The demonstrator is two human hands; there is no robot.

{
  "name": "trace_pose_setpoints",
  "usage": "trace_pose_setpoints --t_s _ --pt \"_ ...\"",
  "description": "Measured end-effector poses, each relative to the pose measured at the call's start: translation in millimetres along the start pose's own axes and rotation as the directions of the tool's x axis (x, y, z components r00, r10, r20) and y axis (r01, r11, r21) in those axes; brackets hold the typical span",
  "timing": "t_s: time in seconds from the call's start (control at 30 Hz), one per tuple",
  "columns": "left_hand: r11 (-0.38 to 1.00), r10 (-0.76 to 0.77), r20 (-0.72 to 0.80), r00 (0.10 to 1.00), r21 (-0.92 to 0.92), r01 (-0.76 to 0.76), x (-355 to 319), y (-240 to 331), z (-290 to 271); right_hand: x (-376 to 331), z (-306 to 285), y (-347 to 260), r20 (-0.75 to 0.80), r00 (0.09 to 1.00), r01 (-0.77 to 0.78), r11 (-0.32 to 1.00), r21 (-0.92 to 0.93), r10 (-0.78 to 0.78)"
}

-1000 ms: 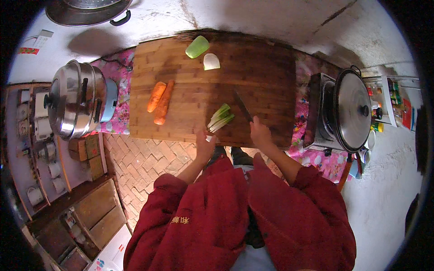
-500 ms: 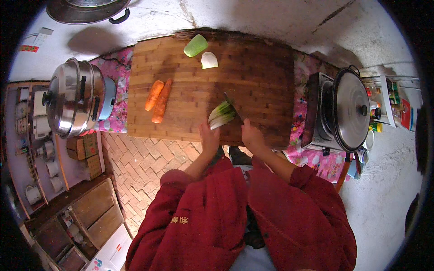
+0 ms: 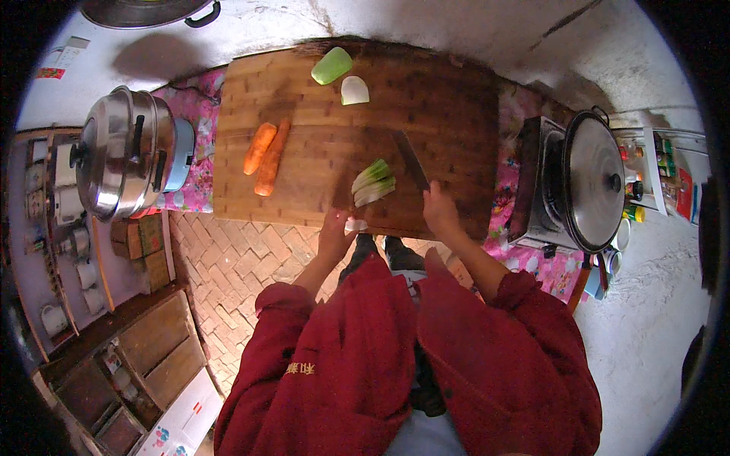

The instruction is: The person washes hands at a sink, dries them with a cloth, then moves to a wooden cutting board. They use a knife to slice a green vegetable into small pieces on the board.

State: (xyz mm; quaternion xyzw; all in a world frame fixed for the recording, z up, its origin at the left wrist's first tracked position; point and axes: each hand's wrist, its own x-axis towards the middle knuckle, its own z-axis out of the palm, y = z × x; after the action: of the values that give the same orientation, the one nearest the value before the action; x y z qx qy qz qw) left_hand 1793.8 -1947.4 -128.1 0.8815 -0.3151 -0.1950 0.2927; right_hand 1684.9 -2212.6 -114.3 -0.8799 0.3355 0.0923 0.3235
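A big wooden cutting board (image 3: 449,99) lies in front of me. Near its front edge sits a split green-and-white leafy stalk (image 3: 373,182). My right hand (image 3: 439,213) grips the handle of a knife (image 3: 411,159), whose blade rests on the board just right of the stalk. At the board's near edge my left hand (image 3: 334,234) pinches a small white vegetable piece (image 3: 355,225). Two carrots (image 3: 263,156) lie on the left of the board. At its far edge are a pale green chunk (image 3: 331,66) and a white chunk (image 3: 354,90).
A lidded steel pot (image 3: 122,159) stands to the left of the board, and a lidded pan on a stove (image 3: 589,182) to the right. A dark pan (image 3: 144,11) sits at the top. Below are a brick floor (image 3: 228,266) and wooden crates (image 3: 152,357).
My left hand has drawn back from the stalk to the board's near edge with the white piece. The knife has shifted slightly right, off the stalk.
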Motion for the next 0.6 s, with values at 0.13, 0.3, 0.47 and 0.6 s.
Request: trace_pose_setpoints --t_s 0.13,0.3,0.47,0.6 --pt "0.996 -0.08 0.023 0.997 -0.027 0.081 3 -14 0 -3 -4 -6 -0.015 1.0 -0.017 1.0 -0.008 0.017" --pt "0.941 -0.094 -0.09 0.992 -0.332 0.059 20 11 -15 -9 -3 5 -0.017 1.0 -0.014 1.0 0.018 0.015" --pt "0.971 -0.018 -0.063 0.998 -0.241 0.002 63 30 -35 -21 -6 1 -0.03 0.999 -0.042 0.999 0.032 0.043" --pt "0.995 0.083 0.058 0.995 -0.06 -0.08 95 45 -47 -24 -1 5 -0.02 0.998 -0.054 0.998 0.02 0.054"
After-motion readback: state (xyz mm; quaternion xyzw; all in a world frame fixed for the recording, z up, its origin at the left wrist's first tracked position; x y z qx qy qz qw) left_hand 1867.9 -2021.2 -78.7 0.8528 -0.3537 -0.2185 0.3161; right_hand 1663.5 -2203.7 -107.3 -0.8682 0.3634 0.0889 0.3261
